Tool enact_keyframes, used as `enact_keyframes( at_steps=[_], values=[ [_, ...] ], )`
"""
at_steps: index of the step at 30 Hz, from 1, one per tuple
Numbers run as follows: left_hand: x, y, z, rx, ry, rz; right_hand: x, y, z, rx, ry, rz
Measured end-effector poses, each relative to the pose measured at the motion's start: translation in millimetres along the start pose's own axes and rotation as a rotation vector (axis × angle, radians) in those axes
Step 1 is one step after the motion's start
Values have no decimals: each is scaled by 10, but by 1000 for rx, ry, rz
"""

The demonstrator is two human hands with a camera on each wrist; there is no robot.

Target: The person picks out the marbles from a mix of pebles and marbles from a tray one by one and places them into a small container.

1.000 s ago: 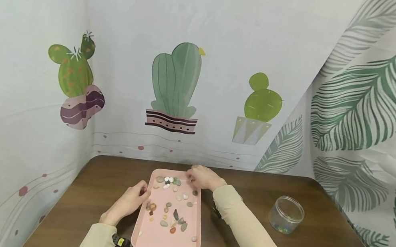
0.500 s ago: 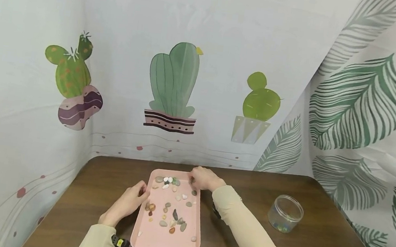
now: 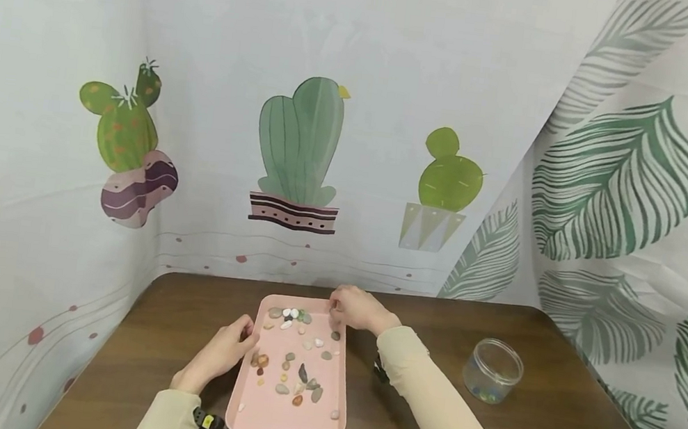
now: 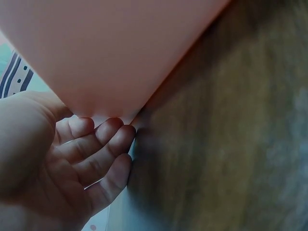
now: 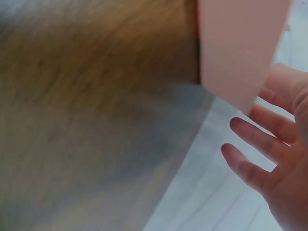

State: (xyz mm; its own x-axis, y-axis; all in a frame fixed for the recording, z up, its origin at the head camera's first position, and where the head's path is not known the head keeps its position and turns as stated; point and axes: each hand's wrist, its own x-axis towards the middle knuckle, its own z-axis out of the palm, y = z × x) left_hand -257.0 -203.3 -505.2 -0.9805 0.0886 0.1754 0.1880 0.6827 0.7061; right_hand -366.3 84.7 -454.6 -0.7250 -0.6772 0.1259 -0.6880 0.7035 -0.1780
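A pink tray lies on the table with several small stones scattered in it. My left hand holds its left side; in the left wrist view the curled fingers touch the outer wall, and the thumb passes behind the rim. At the far right corner, my right hand reaches over the rim with bent fingers. Its fingertips hide whatever is between them. From the right wrist, two fingers stay outside the tray, while the tray wall covers the tips of the others. White and green stones cluster along the far end.
To the right stands a clear round tub with a few blue and green pieces at its bottom. The brown wooden table ends at a white cloth printed with cacti and leaves.
My right hand shifts slightly at the far right corner, its forearm moving a little right. The left hand keeps its place on the tray. The whole view drifts slightly.
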Motion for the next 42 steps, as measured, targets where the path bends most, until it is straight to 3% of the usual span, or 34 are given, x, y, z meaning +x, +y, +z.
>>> enact_keyframes(
  at_steps=[8, 18, 27, 37, 42],
  values=[
    [4, -35, 33, 16, 4, 23, -219, -43, -184, 3, 131, -88],
    [-25, -9, -14, 6, -16, -18, -563, -80, -262, -73, 176, -105],
    [-5, 1, 3, 6, -11, -23, -946, -21, -435, -94, 299, -147],
    [1, 28, 51, -16, -18, -2, -1430, 185, -715, -146, 373, -44],
    [11, -3, 20, 5, -1, -10, -1692, 300, -796, -155, 458, 2]
  ],
)
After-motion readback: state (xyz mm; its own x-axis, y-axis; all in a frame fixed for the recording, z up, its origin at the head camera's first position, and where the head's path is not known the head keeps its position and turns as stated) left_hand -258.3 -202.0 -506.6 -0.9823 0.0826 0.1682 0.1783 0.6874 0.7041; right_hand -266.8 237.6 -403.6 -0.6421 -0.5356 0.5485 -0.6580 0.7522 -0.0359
